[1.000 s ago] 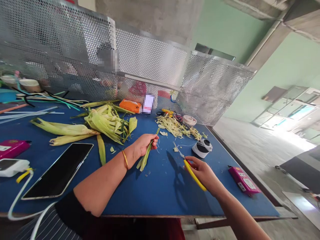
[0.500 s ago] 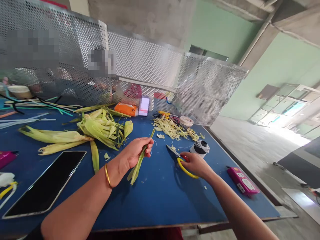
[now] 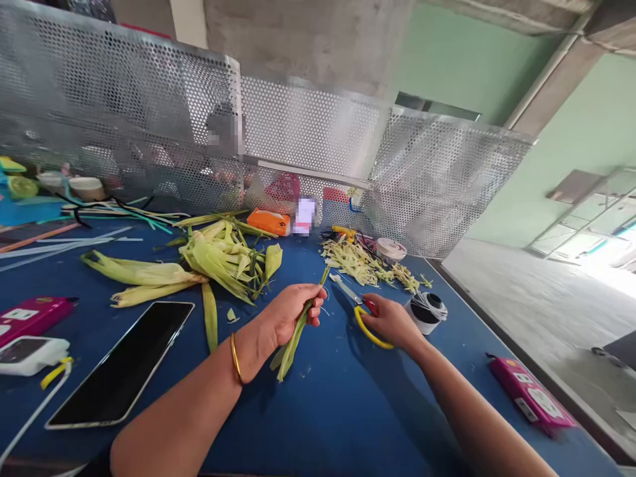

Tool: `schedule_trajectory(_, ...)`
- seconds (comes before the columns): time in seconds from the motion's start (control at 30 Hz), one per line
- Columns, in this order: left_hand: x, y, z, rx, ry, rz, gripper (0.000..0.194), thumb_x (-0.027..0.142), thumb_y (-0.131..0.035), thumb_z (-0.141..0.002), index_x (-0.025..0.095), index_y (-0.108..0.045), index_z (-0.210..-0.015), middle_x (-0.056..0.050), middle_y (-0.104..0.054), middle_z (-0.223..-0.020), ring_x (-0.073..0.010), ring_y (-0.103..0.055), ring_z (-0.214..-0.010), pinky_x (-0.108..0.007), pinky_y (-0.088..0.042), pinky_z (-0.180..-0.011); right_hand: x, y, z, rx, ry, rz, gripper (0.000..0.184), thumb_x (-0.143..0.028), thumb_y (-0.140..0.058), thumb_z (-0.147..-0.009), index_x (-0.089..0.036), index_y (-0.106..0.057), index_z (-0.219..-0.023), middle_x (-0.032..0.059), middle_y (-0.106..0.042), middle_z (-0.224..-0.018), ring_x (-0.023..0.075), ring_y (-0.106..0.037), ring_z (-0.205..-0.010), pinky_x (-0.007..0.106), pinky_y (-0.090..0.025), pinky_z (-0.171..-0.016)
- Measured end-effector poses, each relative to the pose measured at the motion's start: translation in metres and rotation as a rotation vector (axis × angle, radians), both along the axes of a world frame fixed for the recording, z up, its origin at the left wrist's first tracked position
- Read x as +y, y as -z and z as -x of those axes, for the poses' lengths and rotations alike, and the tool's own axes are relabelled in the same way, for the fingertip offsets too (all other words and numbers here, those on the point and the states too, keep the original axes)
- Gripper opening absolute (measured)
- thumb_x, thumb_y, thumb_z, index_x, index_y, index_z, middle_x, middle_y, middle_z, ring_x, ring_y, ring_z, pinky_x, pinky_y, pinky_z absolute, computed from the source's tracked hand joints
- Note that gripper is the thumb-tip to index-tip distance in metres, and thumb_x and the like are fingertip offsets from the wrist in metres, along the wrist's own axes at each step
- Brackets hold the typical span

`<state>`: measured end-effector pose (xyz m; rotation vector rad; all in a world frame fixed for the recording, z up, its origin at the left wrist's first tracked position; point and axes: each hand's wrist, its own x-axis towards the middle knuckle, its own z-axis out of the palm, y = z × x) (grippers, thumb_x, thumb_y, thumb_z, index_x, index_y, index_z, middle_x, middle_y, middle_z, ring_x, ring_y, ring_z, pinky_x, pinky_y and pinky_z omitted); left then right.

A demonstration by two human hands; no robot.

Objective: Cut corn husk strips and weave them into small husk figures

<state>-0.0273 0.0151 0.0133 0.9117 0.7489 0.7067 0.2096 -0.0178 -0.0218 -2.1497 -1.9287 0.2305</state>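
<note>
My left hand point(image 3: 301, 311) is closed around a narrow bundle of green corn husk point(image 3: 293, 344), whose tip pokes out above the fingers and whose loose ends hang below. In my right hand point(image 3: 392, 321) is a pair of scissors point(image 3: 368, 332) with yellow and red handles, its blades pointing up and left toward the bundle but apart from it. A thin white thread point(image 3: 325, 301) shows beside the left fingers. Just right of my right hand stands a spool of white thread point(image 3: 427, 311) with a black core.
A pile of corn husks point(image 3: 223, 255) lies left of centre, near a black-screened phone point(image 3: 124, 364). Shredded husk trimmings point(image 3: 355, 260) lie beyond the scissors. Magenta boxes point(image 3: 534, 395) sit at both sides. A perforated metal screen point(image 3: 308, 129) borders the blue table point(image 3: 308, 430).
The view has swung left, so the table's things appear farther right. The scissors have come nearer the husk bundle. Both hands keep their hold.
</note>
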Motion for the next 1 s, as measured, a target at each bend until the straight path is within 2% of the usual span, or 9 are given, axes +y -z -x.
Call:
schedule_trajectory(0.13,0.001,0.003,0.001,-0.029,0.047,-0.008,0.021,0.025,-0.051,-0.089,0.014,-0.055,-0.071,0.004,-0.043,-0.061,-0.0064,-0.04,-0.047,-0.022,-0.039,-0.048,-0.021,0.003,0.004,-0.193,-0.012,0.035,0.042,-0.034,-0.058,-0.082,-0.02,-0.062,-0.121,0.01,-0.073,-0.098,0.0263,-0.068,-0.085,0.029,-0.04,-0.063)
schedule_trajectory(0.23,0.003,0.004,0.004,-0.053,0.11,-0.011,0.02,0.027,-0.054,-0.087,0.014,-0.054,-0.071,0.004,-0.042,-0.062,-0.006,-0.039,-0.047,-0.022,-0.039,-0.049,-0.02,-0.005,0.001,-0.239,-0.017,-0.065,0.031,-0.033,-0.059,-0.083,-0.017,-0.07,-0.107,0.0142,-0.07,-0.104,0.0285,-0.066,-0.089,0.034,-0.043,-0.072)
schedule_trajectory(0.3,0.003,0.003,0.007,-0.06,0.148,-0.023,0.018,0.025,-0.055,-0.086,0.014,-0.055,-0.072,0.004,-0.042,-0.063,-0.0057,-0.039,-0.047,-0.021,-0.039,-0.05,-0.016,-0.015,0.005,-0.031,-0.07,-0.173,0.028,-0.034,-0.058,-0.084,-0.019,-0.073,-0.103,0.0132,-0.069,-0.11,0.0282,-0.064,-0.097,0.037,-0.044,-0.081)
schedule_trajectory(0.37,0.003,0.001,0.009,-0.058,0.179,-0.038,0.016,0.024,-0.055,-0.085,0.014,-0.056,-0.073,0.004,-0.043,-0.063,-0.0056,-0.038,-0.047,-0.021,-0.039,-0.049,-0.011,-0.023,0.017,0.352,-0.163,-0.239,0.03,-0.039,-0.057,-0.085,-0.023,-0.072,-0.105,0.0088,-0.069,-0.113,0.0254,-0.063,-0.103,0.036,-0.045,-0.087)
schedule_trajectory(0.43,0.001,-0.002,0.009,-0.053,0.193,-0.038,0.016,0.025,-0.054,-0.085,0.014,-0.056,-0.074,0.004,-0.043,-0.063,-0.0054,-0.038,-0.047,-0.021,-0.038,-0.048,-0.006,-0.026,0.036,0.676,-0.273,-0.209,0.033,-0.042,-0.06,-0.083,-0.023,-0.072,-0.107,0.0063,-0.072,-0.11,0.0243,-0.063,-0.104,0.036,-0.045,-0.091)
schedule_trajectory(0.53,-0.001,-0.005,0.009,-0.036,0.191,-0.015,0.016,0.025,-0.056,-0.084,0.014,-0.056,-0.072,0.005,-0.041,-0.062,-0.0047,-0.036,-0.046,-0.02,-0.038,-0.048,0.0,-0.019,0.061,0.914,-0.373,-0.079,0.03,-0.039,-0.067,-0.077,-0.02,-0.073,-0.1,0.0052,-0.074,-0.102,0.0233,-0.065,-0.098,0.036,-0.046,-0.091)
schedule_trajectory(0.73,-0.004,0.0,0.002,0.046,0.158,-0.087,0.017,0.029,-0.061,-0.079,0.015,-0.057,-0.07,0.004,-0.042,-0.062,-0.006,-0.038,-0.047,-0.021,-0.039,-0.047,0.002,0.004,0.066,1.072,-0.264,-0.1,0.026,-0.043,-0.068,-0.077,-0.018,-0.067,-0.075,0.001,-0.069,-0.074,0.0164,-0.06,-0.073,0.03,-0.046,-0.073)
schedule_trajectory(0.87,-0.007,0.004,-0.004,0.099,0.133,-0.137,0.015,0.027,-0.061,-0.079,0.015,-0.059,-0.071,0.004,-0.043,-0.061,-0.0067,-0.039,-0.047,-0.022,-0.04,-0.047,-0.003,-0.002,0.061,1.392,-0.191,-0.026,0.026,-0.042,-0.072,-0.072,-0.019,-0.06,-0.071,0.0015,-0.069,-0.075,0.0165,-0.063,-0.074,0.031,-0.049,-0.077)
schedule_trajectory(1.0,-0.007,0.004,-0.006,0.108,0.111,-0.113,0.016,0.027,-0.059,-0.08,0.014,-0.059,-0.07,0.004,-0.043,-0.061,-0.0064,-0.038,-0.047,-0.022,-0.04,-0.047,-0.009,-0.009,0.063,1.557,-0.094,0.095,0.027,-0.039,-0.074,-0.068,-0.019,-0.059,-0.076,-0.0022,-0.063,-0.069,0.0087,-0.052,-0.05,0.026,-0.045,-0.055)
